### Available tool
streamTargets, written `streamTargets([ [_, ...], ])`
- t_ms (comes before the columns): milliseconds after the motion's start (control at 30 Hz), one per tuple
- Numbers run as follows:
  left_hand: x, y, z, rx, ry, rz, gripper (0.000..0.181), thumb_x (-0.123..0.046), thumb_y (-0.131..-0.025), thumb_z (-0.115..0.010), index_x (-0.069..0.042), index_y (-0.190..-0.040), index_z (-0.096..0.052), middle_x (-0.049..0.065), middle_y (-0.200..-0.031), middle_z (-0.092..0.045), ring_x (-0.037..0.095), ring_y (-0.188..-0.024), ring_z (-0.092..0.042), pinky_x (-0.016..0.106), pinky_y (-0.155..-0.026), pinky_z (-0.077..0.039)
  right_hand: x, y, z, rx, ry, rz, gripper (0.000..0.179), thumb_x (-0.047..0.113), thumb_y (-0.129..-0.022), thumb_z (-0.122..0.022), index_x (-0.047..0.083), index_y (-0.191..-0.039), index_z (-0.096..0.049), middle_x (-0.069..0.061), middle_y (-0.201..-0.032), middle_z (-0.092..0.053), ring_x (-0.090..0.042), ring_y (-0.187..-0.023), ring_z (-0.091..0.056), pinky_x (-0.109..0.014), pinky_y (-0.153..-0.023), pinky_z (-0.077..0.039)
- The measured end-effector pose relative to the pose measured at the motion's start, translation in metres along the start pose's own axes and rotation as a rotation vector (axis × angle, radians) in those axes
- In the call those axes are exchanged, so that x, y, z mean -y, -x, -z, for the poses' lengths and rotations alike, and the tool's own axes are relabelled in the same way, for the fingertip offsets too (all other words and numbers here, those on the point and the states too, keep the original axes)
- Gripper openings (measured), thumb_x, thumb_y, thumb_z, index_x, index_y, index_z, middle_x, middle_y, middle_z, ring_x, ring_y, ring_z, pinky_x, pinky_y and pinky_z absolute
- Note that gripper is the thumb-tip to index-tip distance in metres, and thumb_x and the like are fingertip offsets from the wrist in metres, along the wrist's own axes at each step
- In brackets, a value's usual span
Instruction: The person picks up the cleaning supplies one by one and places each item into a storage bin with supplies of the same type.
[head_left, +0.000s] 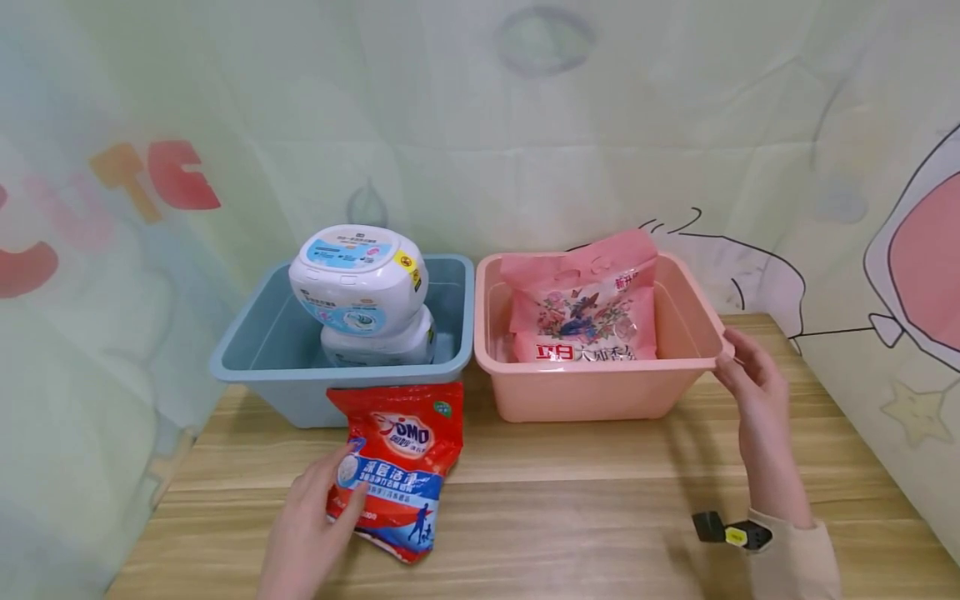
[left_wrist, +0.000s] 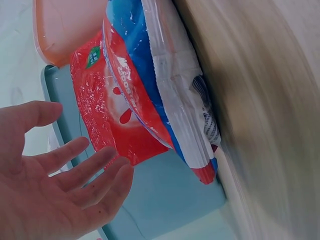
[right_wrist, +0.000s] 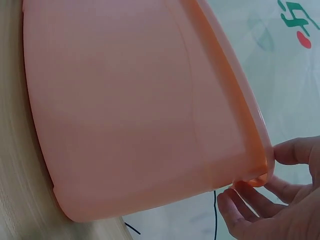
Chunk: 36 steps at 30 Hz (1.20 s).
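Note:
A red and blue OMO laundry powder bag stands on the table, leaning against the front of the blue bin. My left hand is at the bag's left side; in the left wrist view its relaxed fingers are spread and apart from the bag. The right hand pinches the rim of the pink bin at its front right corner. In the right wrist view, the thumb is on one side of that rim and fingers curl under it. A pink laundry powder bag stands inside the pink bin.
Two white tubs sit stacked in the blue bin, the upper tub rising above its rim. Both bins stand side by side on the wooden table. Behind them hangs a printed cloth backdrop. A small black device is at my right cuff.

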<state>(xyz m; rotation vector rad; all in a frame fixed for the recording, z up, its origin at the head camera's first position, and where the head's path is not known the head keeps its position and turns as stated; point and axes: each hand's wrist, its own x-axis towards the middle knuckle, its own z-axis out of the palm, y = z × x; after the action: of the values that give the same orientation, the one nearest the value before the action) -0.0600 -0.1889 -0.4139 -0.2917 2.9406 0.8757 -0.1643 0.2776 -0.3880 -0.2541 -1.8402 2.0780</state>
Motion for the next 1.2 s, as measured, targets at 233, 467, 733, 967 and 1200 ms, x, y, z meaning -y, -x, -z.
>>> streamTargets([
  [233,0.004,-0.003,0.001,-0.006,0.003,0.007,0.061,-0.030,-0.095,-0.059,-0.011,-0.147,-0.035,0.019,-0.145,-0.043,0.038,-0.131,-0.042,0.052,-0.091,-0.053,-0.001,0.004,0.002,0.033,-0.038,0.003,0.050,0.014,-0.093,-0.062,0.005,-0.140,-0.047,0.006,-0.118,-0.056,-0.004,-0.105,-0.056,-0.008,-0.082,-0.051],
  [467,0.007,-0.008,0.002,-0.013,-0.002,-0.008,0.060,-0.028,-0.094,-0.061,-0.010,-0.146,-0.036,0.020,-0.142,-0.045,0.038,-0.128,-0.044,0.050,-0.089,-0.055,-0.005,0.006,-0.006,-0.049,-0.050,-0.028,0.049,0.014,-0.092,-0.063,0.008,-0.139,-0.049,0.003,-0.123,-0.055,-0.008,-0.110,-0.054,-0.009,-0.082,-0.051],
  [733,0.012,-0.016,0.000,0.008,-0.016,-0.007,0.062,-0.028,-0.093,-0.061,-0.006,-0.145,-0.036,0.022,-0.142,-0.044,0.040,-0.128,-0.043,0.052,-0.090,-0.054,-0.008,0.005,-0.008,-0.111,-0.097,-0.089,0.046,0.015,-0.093,-0.062,0.014,-0.138,-0.052,0.003,-0.129,-0.054,-0.011,-0.115,-0.052,-0.008,-0.081,-0.051],
  [967,0.017,-0.023,-0.003,0.061,-0.008,0.052,0.068,-0.036,-0.093,-0.060,-0.005,-0.147,-0.032,0.025,-0.146,-0.038,0.043,-0.131,-0.039,0.057,-0.094,-0.050,-0.010,0.006,-0.006,-0.110,-0.169,-0.082,0.049,0.015,-0.091,-0.065,0.012,-0.138,-0.052,0.003,-0.126,-0.055,-0.011,-0.113,-0.053,-0.011,-0.083,-0.052],
  [1200,0.023,-0.026,-0.003,0.115,0.023,0.081,0.080,-0.052,-0.091,-0.057,-0.005,-0.149,-0.029,0.026,-0.149,-0.034,0.046,-0.132,-0.037,0.061,-0.097,-0.045,-0.012,0.004,0.000,-0.052,-0.198,-0.049,0.052,0.013,-0.090,-0.066,0.009,-0.139,-0.050,0.003,-0.123,-0.056,-0.009,-0.109,-0.056,-0.013,-0.085,-0.053],
])
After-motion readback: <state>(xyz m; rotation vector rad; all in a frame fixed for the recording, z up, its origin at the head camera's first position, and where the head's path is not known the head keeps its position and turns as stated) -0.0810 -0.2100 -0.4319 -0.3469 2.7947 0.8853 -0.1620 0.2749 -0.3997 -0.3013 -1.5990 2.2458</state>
